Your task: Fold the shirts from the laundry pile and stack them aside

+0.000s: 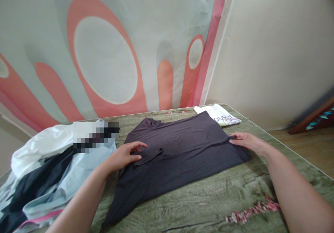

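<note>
Across the green patterned cover (pixel 208 205) lies a dark grey shirt (pixel 182 146). Left hand (pixel 122 156) sits on its left side, fingers loosely apart by the folded sleeve (pixel 152 155); right hand (pixel 246 141) pinches its right edge, fingertips together on the cloth.

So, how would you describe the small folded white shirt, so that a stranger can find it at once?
Start at the green patterned table and go to its far right corner. Just beyond the spread dark grey shirt lies the white shirt. Unlike the loose pile of clothes on the left, it is neatly folded and shows printed letters.
</note>
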`<state>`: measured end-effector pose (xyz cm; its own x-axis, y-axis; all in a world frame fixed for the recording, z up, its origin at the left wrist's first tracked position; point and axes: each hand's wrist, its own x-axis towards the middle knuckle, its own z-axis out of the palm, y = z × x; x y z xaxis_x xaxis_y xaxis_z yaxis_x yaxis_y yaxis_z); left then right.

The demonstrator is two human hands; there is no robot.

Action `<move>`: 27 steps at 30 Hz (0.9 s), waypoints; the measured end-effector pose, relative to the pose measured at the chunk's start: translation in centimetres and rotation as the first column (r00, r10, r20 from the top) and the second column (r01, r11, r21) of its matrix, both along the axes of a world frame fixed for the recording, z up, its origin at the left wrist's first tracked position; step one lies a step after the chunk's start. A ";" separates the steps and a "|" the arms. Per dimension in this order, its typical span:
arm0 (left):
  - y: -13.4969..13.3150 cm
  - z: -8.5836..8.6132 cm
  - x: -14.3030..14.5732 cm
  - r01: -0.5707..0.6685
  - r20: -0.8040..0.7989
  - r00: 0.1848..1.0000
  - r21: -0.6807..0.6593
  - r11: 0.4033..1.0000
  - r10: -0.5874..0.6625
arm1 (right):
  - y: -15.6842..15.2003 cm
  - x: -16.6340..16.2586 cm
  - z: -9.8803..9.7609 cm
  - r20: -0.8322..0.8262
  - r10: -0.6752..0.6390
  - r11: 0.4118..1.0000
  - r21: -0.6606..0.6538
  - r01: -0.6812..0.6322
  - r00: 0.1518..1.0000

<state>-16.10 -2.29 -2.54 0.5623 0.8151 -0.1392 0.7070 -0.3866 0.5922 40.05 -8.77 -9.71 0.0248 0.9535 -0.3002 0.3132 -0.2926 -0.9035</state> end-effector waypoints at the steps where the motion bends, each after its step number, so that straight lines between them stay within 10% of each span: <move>1: 0.1 -0.4 -0.1 -0.009 -0.036 0.999 0.019 1.000 0.010 | 0.0 0.0 0.0 0.003 -0.001 1.000 0.000 0.001 1.000; 16: -2.7 -3.6 5.9 -0.074 -0.044 0.994 0.433 0.898 0.104 | -0.1 -1.0 0.5 -0.027 0.039 0.999 -0.004 -0.039 0.999; 27: 0.2 -3.0 8.1 0.043 -0.134 0.991 0.351 0.935 0.005 | 0.5 0.1 -0.8 -0.016 0.050 0.999 0.009 -0.050 0.999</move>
<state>-8.02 -2.06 -5.52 0.5744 0.8145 0.0815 0.7595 -0.5674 0.3182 40.10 -8.23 -10.47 -0.0279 0.9560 -0.2919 0.3130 -0.2690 -0.9109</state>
